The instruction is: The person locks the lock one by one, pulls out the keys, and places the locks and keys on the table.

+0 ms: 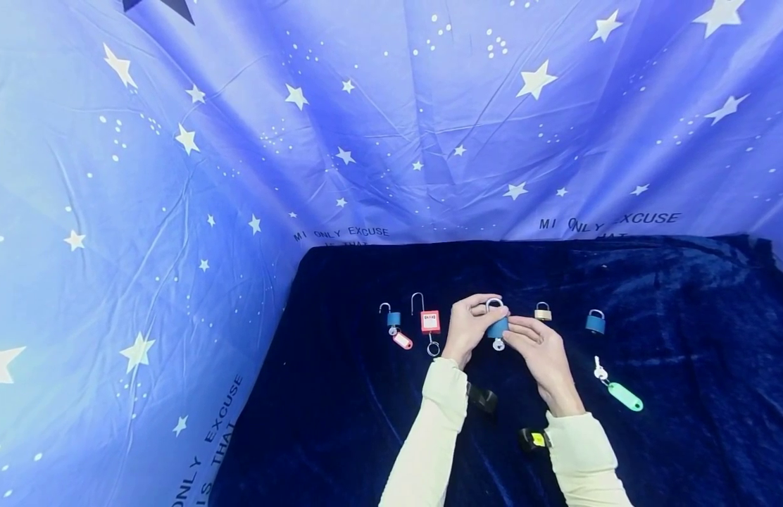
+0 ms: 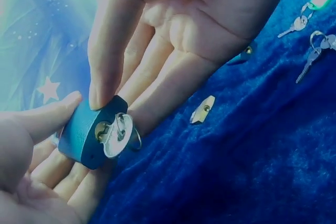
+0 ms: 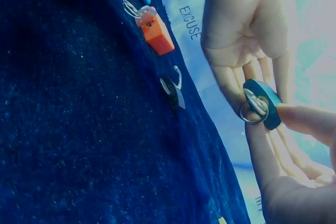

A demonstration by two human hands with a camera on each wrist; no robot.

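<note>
One star-printed fabric wall [image 1: 404, 134] behind dark blue cloth [image 1: 341, 429]. Left hand [image 1: 470, 325] and right hand [image 1: 540, 350] near middle of cloth, both clamped on blue padlock [image 1: 496, 329] between them, thumbs on one face, fingers on other. Red padlock [image 1: 431, 322], shackle open, left of hands. Second blue padlock [image 1: 595, 324] well to right. Brass padlock [image 1: 542, 314] just beyond right hand. Key [image 1: 498, 345] in keyhole of held padlock.

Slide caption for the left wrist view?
Left grip and right grip hold a blue, block-shaped padlock, round-headed silvery metal key in its keyhole.
</note>
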